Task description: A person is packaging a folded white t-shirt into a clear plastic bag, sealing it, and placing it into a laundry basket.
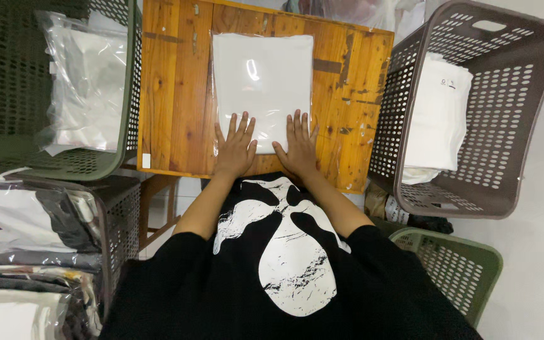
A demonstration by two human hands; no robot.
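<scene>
Baskets all around my wooden table.

A green basket of bagged clothes sits on my left, a brown basket holding white garments on my right.

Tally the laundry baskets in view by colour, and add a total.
Green baskets: 2, one upper left and one lower right.
Brown basket: 1, on the right.
Grey basket: 1, on the left.
Total: 4.

Table: far edge cut off at top. Left basket cropped by frame. Bag near edge hidden under both hands.
</scene>
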